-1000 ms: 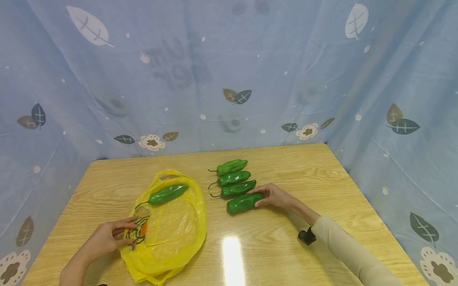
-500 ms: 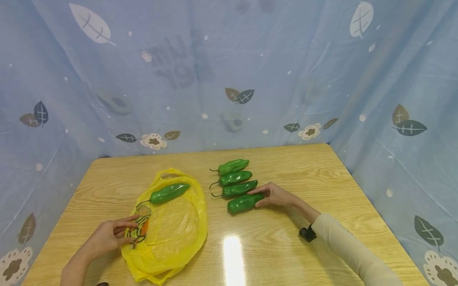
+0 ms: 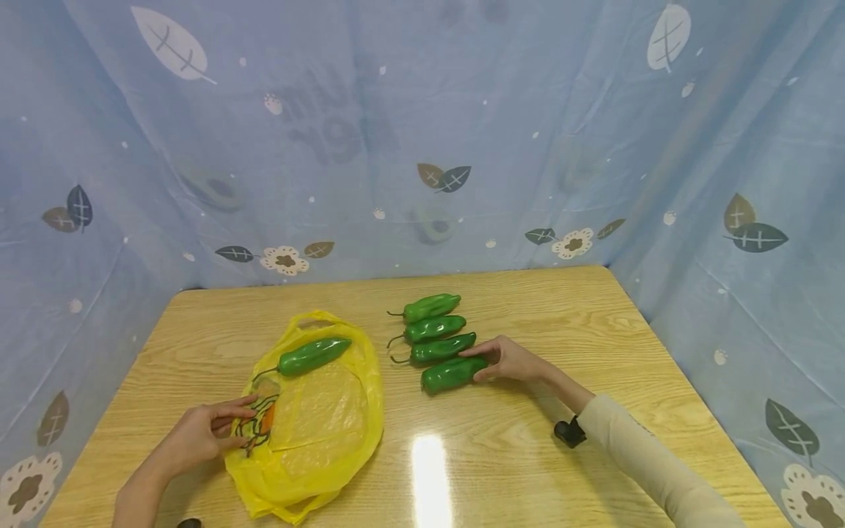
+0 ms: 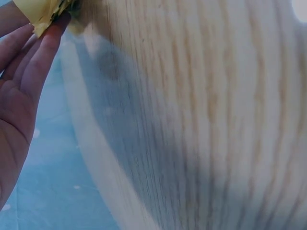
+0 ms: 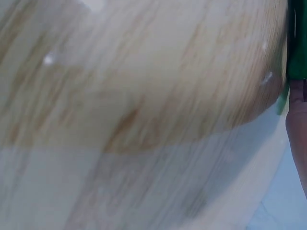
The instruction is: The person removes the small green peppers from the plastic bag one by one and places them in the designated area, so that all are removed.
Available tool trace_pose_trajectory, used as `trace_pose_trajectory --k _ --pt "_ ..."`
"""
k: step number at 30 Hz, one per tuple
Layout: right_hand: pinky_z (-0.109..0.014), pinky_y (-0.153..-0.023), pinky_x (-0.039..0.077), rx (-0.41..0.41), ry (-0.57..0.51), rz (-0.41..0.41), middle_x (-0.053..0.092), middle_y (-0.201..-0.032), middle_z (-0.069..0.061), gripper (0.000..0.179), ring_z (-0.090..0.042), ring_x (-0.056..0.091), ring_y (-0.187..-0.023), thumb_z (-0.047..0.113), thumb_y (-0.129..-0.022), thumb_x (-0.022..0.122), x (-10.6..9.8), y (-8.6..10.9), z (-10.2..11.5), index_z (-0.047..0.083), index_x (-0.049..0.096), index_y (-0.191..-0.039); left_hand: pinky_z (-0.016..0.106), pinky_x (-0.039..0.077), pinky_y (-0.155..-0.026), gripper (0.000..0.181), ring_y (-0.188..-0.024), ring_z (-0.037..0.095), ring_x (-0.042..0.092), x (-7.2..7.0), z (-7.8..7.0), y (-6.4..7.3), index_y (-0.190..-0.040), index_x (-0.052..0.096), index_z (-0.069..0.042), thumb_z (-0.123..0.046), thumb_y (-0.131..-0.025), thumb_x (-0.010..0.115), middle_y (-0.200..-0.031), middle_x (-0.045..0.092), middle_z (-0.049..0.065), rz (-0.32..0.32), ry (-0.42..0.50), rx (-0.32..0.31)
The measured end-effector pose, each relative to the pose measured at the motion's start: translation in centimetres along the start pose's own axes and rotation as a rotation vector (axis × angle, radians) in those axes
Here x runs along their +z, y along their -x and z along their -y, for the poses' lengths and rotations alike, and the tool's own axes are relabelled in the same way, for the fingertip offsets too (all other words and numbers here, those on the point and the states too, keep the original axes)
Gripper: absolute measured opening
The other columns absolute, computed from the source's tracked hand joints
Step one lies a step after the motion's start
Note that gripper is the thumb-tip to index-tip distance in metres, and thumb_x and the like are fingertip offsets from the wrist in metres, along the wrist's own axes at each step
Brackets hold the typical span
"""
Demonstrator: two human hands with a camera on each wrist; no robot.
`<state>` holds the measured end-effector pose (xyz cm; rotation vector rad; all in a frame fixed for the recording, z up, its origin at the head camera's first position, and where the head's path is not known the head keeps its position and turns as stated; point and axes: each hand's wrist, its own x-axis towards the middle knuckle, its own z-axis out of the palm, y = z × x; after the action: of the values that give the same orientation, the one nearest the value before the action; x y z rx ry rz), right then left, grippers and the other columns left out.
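Observation:
A yellow plastic bag (image 3: 375,411) lies spread on the table at the left, with one long green pepper (image 3: 313,356) on its upper part. My left hand (image 3: 188,441) pinches the bag's left edge, beside an orange and black print. Yellow plastic (image 4: 42,13) shows at those fingertips in the left wrist view. On the right, my right hand (image 3: 516,361) grips the tapered end of another green pepper (image 3: 445,376), thumb on the near side and fingers on the far side. The right wrist view catches only a strip of this pepper (image 5: 298,38) and a finger (image 5: 298,134).
Beyond the gripped pepper, three more green peppers lie in a row: the nearest pepper (image 3: 441,350), a middle pepper (image 3: 436,329) and the farthest pepper (image 3: 432,308), stems to the left. A blue patterned curtain (image 3: 370,132) surrounds the wooden table (image 3: 541,308) at the back and sides.

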<state>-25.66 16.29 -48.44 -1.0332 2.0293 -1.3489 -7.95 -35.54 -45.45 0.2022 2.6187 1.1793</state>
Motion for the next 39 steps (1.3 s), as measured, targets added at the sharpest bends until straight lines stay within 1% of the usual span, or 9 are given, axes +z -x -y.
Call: trace_pose_trajectory --k 2,3,7,11,17,21,24,29,39 --pt "-0.024 -0.085 0.054 -0.001 -0.025 -0.003 0.060 -0.124 -0.024 0.047 -0.021 0.061 -0.102 -0.002 -0.083 0.072 -0.1 0.1 0.0 -0.010 0.057 -0.127 0.040 0.054 -0.090 0.041 -0.118 0.045 0.049 0.0 -0.1 0.0 -0.113 0.068 0.000 -0.016 -0.077 0.080 -0.137 0.048 0.028 -0.002 -0.001 -0.002" --pt "-0.029 -0.095 0.052 0.008 -0.039 -0.006 0.058 -0.128 -0.023 0.048 -0.027 0.057 -0.115 -0.001 -0.083 0.072 -0.2 0.2 0.0 -0.010 0.057 -0.127 0.040 0.054 -0.090 0.040 -0.118 0.045 0.049 0.0 -0.1 0.0 -0.112 0.068 0.000 -0.016 -0.077 0.080 -0.137 0.048 0.027 -0.004 -0.001 -0.002" --pt "-0.037 -0.106 0.042 0.041 -0.079 -0.050 0.056 -0.131 -0.021 0.048 -0.034 0.049 -0.125 0.002 -0.084 0.073 -0.5 0.7 0.0 -0.009 0.057 -0.128 0.041 0.054 -0.090 0.040 -0.119 0.045 0.048 0.0 -0.2 0.0 -0.112 0.069 0.000 -0.015 -0.077 0.080 -0.138 0.048 0.027 -0.011 -0.004 -0.015" --pt "-0.036 -0.103 0.046 0.044 -0.092 -0.118 0.057 -0.129 -0.023 0.046 -0.035 0.053 -0.121 0.002 -0.087 0.070 -0.9 1.4 0.2 -0.009 0.055 -0.129 0.041 0.054 -0.090 0.040 -0.120 0.045 0.048 0.1 -0.1 0.0 -0.112 0.069 0.000 -0.015 -0.076 0.081 -0.138 0.047 0.027 -0.012 -0.007 -0.027" --pt "-0.034 -0.104 0.046 -0.022 -0.156 -0.240 0.052 -0.134 -0.025 0.045 -0.038 0.050 -0.122 0.001 -0.090 0.065 -1.0 2.4 1.4 -0.009 0.053 -0.131 0.040 0.055 -0.089 0.041 -0.119 0.045 0.048 0.0 0.0 0.1 -0.112 0.069 -0.001 -0.015 -0.076 0.080 -0.138 0.048 0.027 -0.010 -0.021 -0.015" --pt "-0.034 -0.101 0.049 -0.064 -0.237 -0.281 0.050 -0.135 -0.027 0.044 -0.040 0.049 -0.122 0.000 -0.092 0.062 -0.6 2.8 2.0 -0.011 0.050 -0.132 0.039 0.055 -0.089 0.041 -0.119 0.045 0.049 0.0 0.0 0.2 -0.112 0.069 -0.001 -0.016 -0.076 0.081 -0.138 0.048 0.026 -0.013 -0.020 -0.022" --pt "-0.033 -0.096 0.052 -0.068 -0.276 -0.309 0.050 -0.134 -0.029 0.043 -0.035 0.053 -0.120 0.001 -0.092 0.062 0.1 3.1 2.4 -0.012 0.051 -0.131 0.039 0.055 -0.089 0.041 -0.119 0.045 0.049 0.0 0.1 0.1 -0.113 0.069 -0.002 -0.017 -0.076 0.080 -0.138 0.048 0.026 -0.010 -0.024 -0.011" --pt "-0.031 -0.093 0.054 -0.070 -0.314 -0.325 0.054 -0.130 -0.027 0.042 -0.032 0.057 -0.117 0.004 -0.091 0.064 1.5 3.3 3.0 -0.013 0.053 -0.128 0.040 0.055 -0.089 0.041 -0.118 0.045 0.049 0.0 0.1 0.2 -0.113 0.068 -0.001 -0.018 -0.077 0.080 -0.138 0.047 0.027 -0.003 -0.016 -0.002" --pt "-0.042 -0.095 0.052 -0.110 -0.362 -0.259 0.058 -0.130 -0.018 0.040 -0.031 0.057 -0.116 0.001 -0.091 0.063 3.0 3.9 4.6 -0.012 0.054 -0.128 0.038 0.055 -0.089 0.040 -0.118 0.044 0.050 0.0 0.1 0.1 -0.112 0.068 0.000 -0.014 -0.077 0.080 -0.138 0.047 0.028 -0.014 -0.013 -0.012"
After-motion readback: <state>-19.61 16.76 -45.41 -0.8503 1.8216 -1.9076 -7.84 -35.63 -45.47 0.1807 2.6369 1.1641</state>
